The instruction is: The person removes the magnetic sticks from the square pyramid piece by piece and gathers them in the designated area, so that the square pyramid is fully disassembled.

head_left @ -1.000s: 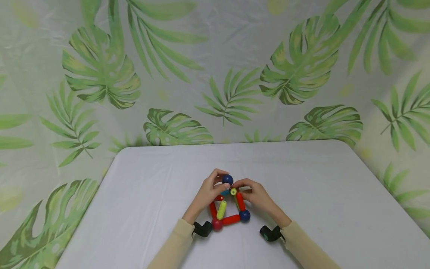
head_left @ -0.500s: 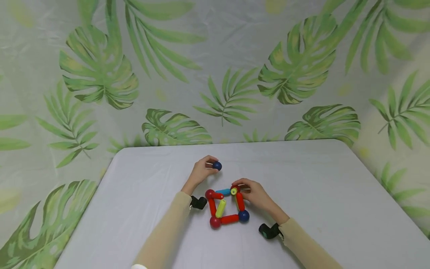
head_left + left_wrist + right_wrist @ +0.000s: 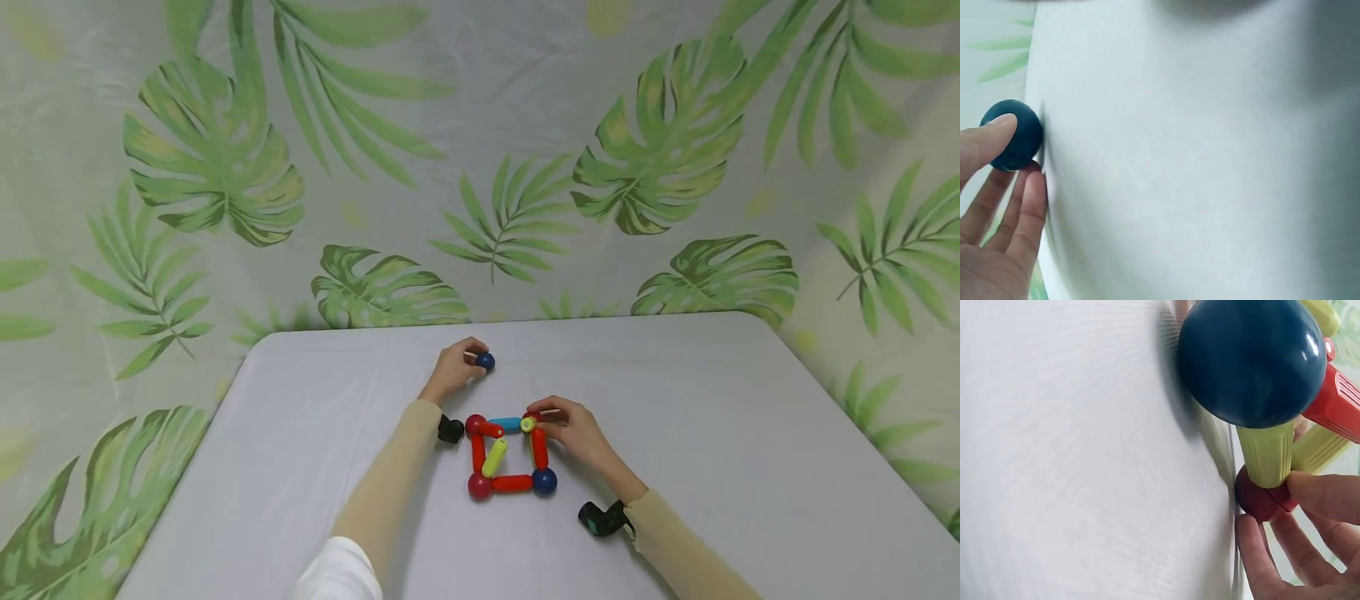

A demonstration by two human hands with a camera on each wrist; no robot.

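Observation:
Behind the toy frame, my left hand (image 3: 455, 369) pinches a dark blue ball (image 3: 1013, 134) between thumb and fingers, close to the tabletop; whether it touches is unclear. My right hand (image 3: 572, 427) grips the red ball (image 3: 1266, 497) at the frame's back right corner. From that ball a yellow-green rod (image 3: 1265, 456) runs to a blue ball (image 3: 543, 482) at the front right. Other corners are red balls at back left (image 3: 476, 425) and front left (image 3: 480, 486). A light blue rod (image 3: 504, 424) forms the back side, a red rod (image 3: 513, 483) the front.
A yellow-green rod (image 3: 495, 458) slants up from the front left ball, and a short red rod (image 3: 492, 430) juts from the back left one. All lies on a white-covered table (image 3: 675, 400); a leaf-patterned cloth (image 3: 502, 217) hangs behind. Both wrists carry black cameras.
My left hand has moved from over the frame to behind it, carrying the blue ball. The frame's left side has shifted slightly back. My right hand keeps its grip on the red ball.

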